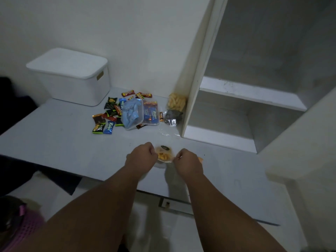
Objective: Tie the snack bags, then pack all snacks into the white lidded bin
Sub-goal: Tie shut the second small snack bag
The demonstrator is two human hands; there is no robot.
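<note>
fingers [152, 151] tips hidden in curl; snack bag [164, 156] half covered; pink basket [23, 226] cut by edge

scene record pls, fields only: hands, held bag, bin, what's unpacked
hands: left hand and right hand each pinch one side of the orange snack bag
held bag: clear, near the table front edge
bin: white bin back left, lid on
unpacked: small packets, yellow puff bag, dark bag near shelf panel
</note>
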